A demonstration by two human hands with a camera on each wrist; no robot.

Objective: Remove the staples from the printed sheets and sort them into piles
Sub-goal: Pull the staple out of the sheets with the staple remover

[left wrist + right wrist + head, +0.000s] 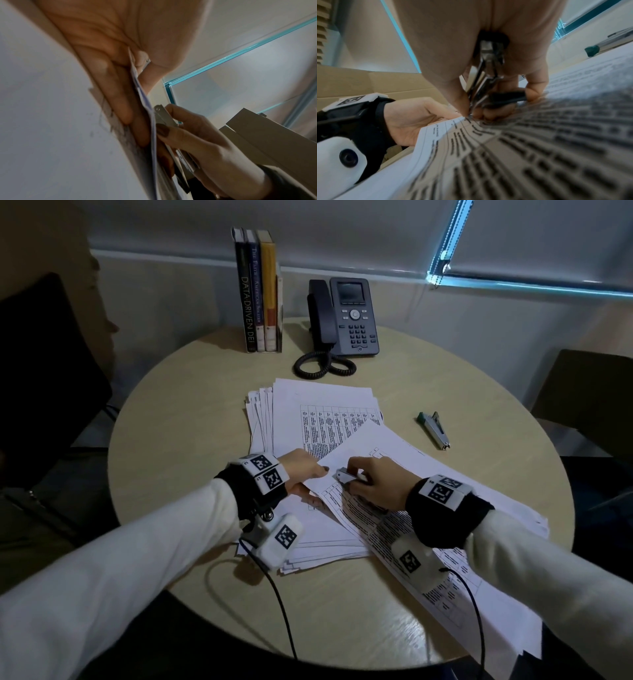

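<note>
On the counter point(191, 412), the left hand point(297, 470) pinches the corner of a stapled set of printed sheets point(394, 474) atop the paper pile point(308, 412), while the right hand point(373, 484) squeezes a staple remover point(344, 475) at that corner.

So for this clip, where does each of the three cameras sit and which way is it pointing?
Head: worn on the head, looking forward and down at the round beige table; both white-sleeved arms and both hands show.
Left wrist: along the left hand, whose fingers pinch the printed white sheets; the right hand shows opposite.
Right wrist: along the right hand gripping the small metal staple remover at the sheets' corner; the left hand shows.
Shared: all three views show both hands, the remover and the sheets.
</note>
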